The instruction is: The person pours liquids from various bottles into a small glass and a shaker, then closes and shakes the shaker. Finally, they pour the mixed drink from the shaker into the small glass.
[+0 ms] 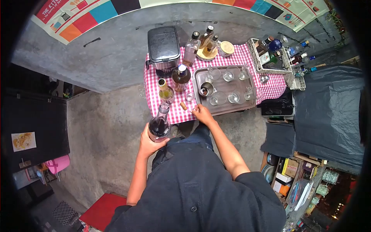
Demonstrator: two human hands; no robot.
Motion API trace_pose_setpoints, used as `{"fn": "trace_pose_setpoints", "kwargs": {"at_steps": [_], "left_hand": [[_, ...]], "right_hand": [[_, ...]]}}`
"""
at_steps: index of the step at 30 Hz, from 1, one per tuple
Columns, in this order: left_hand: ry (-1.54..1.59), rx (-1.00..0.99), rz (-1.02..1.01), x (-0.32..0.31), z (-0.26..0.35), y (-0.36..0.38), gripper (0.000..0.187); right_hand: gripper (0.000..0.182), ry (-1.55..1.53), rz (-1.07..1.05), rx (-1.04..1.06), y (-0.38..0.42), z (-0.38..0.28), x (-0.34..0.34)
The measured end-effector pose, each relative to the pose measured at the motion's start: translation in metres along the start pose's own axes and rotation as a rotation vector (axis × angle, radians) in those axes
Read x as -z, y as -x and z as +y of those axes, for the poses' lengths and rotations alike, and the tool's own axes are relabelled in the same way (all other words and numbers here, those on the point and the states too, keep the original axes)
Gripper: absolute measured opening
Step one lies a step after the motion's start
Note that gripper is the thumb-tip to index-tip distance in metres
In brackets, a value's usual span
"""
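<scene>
My left hand [150, 142] is wrapped around a dark glass bottle [159, 125], held upright with its uncorked neck up, off the front left edge of the table. At the front left corner of the metal tray [228, 109], my right hand [203, 115] has its fingers pinched together. Anything between those fingertips is too small to make out. Just left of them a cork [183, 106] lies on the checkered cloth [176, 114]. Near it are a small glass [189, 96], a green-necked bottle [165, 92] and a dark bottle with a white cap [181, 78].
Several clear glass cups [233, 96] and a metal cup [206, 89] stand on the tray. Behind are a black lidded bin [164, 46], capped bottles [191, 49] and a round tub [226, 48]. A wire basket [270, 69] of bottles is at right.
</scene>
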State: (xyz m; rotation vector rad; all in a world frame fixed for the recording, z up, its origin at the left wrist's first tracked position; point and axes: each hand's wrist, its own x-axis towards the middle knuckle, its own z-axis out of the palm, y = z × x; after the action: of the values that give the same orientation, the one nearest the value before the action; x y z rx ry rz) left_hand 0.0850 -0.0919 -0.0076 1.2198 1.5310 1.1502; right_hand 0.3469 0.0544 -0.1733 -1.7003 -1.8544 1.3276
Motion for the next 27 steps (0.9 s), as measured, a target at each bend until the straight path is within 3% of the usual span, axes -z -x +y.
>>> {"fn": "trace_pose_setpoints", "kwargs": {"at_steps": [3,6,14,16,17,21,23,24,27], "left_hand": [[-0.009,0.023,0.002,0.002,-0.004,0.003,0.064],[-0.047,0.034,-0.005,0.003,0.0,0.005,0.064],[-0.069,0.042,0.004,0.0,0.006,0.008,0.067],[-0.045,0.033,-0.003,-0.002,0.008,0.004,0.068],[-0.021,0.029,-0.009,-0.004,0.009,0.003,0.068],[-0.016,0.022,-0.085,-0.014,0.012,-0.008,0.072],[0.016,-0.028,-0.152,-0.025,0.009,-0.017,0.075],[0.038,-0.038,-0.181,-0.032,0.009,-0.021,0.076],[0.203,0.007,-0.336,-0.053,0.017,-0.036,0.085]], "right_hand": [[0.03,0.069,0.127,0.122,-0.02,0.012,-0.016],[0.031,0.121,0.215,0.103,-0.031,0.018,-0.025],[0.04,0.156,0.248,0.118,-0.03,0.017,-0.026],[0.043,0.048,-0.08,0.019,-0.008,-0.004,-0.003],[0.056,-0.032,-0.204,0.023,0.01,-0.026,0.013],[0.073,-0.265,-0.277,0.053,0.074,-0.101,0.059],[0.091,-0.439,-0.281,0.272,0.095,-0.135,0.077],[0.104,-0.436,-0.342,0.27,0.1,-0.149,0.085],[0.116,-0.285,-0.312,0.353,0.103,-0.156,0.093]]}}
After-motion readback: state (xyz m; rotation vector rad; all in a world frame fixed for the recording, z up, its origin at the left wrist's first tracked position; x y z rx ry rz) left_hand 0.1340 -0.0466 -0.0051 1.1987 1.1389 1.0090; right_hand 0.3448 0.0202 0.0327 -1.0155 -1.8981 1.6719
